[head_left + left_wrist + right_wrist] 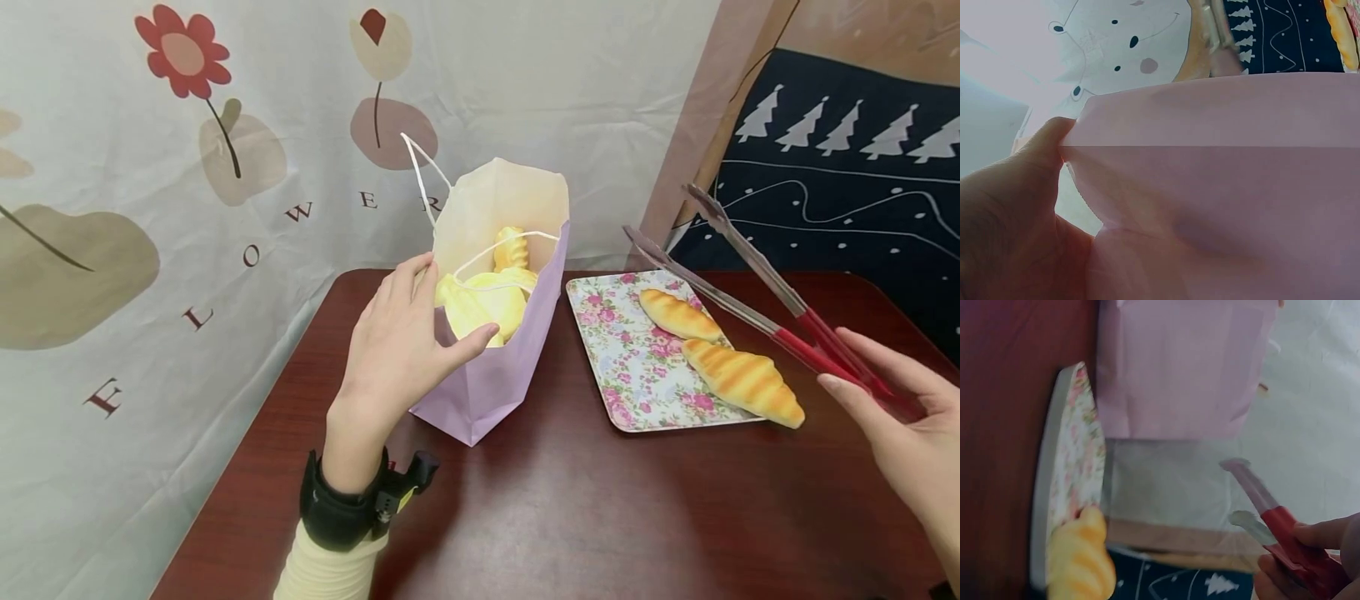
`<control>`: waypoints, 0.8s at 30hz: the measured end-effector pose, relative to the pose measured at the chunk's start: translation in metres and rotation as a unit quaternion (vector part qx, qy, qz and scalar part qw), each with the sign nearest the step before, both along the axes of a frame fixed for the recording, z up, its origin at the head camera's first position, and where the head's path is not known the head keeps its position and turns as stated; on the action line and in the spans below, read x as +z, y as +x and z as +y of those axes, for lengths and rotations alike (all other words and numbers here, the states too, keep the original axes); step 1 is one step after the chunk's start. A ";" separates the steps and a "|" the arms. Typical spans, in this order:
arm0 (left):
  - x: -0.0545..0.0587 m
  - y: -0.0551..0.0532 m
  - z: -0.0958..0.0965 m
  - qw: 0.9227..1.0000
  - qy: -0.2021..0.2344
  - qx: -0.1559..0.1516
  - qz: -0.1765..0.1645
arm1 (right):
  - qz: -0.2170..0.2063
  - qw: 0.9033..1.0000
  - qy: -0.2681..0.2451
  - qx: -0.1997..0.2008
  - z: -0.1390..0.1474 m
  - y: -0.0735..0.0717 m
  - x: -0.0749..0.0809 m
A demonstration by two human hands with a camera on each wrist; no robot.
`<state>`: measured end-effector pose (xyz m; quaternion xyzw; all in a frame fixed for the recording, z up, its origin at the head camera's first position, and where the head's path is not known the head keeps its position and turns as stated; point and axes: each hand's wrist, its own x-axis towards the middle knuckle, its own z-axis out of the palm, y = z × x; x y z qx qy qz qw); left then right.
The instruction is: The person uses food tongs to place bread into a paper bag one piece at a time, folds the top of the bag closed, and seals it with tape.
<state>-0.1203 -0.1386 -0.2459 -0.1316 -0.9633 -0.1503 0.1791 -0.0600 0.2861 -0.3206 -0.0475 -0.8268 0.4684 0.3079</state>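
A lilac paper bag [498, 375] with white cord handles stands upright on the table, its top wide apart. Yellow bread pieces [480, 308] show inside it. My left hand [397, 325] rests on the bag's near left rim, fingers extended along the side and thumb spread across the opening. My right hand [907, 408] grips red-handled metal tongs [810, 333] by their handles. The tongs' arms are apart with nothing between them. Below and left of them, a small bread roll [678, 315] and a larger ridged bread [742, 383] lie on a floral tray [618, 375].
The dark red-brown table [585, 517] carries the bag and the tray. The larger bread overhangs the tray's near right edge. A pale flower-print cloth [300, 108] hangs behind, and a navy cloth with white trees [840, 200] hangs at the right.
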 end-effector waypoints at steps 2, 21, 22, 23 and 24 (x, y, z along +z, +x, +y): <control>0.000 0.000 0.000 1.000 0.000 -0.001 0.000 | -0.005 1.000 0.001 0.014 0.010 0.001 -0.006; 0.000 0.000 0.001 1.000 -0.009 -0.001 -0.007 | -0.162 0.979 0.120 0.005 0.057 0.001 -0.043; -0.001 0.000 0.001 1.000 -0.010 -0.001 -0.005 | -0.171 0.975 0.140 -0.003 0.057 0.001 -0.043; -0.001 -0.001 0.001 1.000 -0.010 0.000 -0.004 | -0.179 0.971 0.157 -0.010 0.057 0.000 -0.042; -0.001 -0.001 0.001 1.000 -0.010 -0.001 -0.003 | -0.185 0.968 0.171 -0.016 0.056 -0.001 -0.041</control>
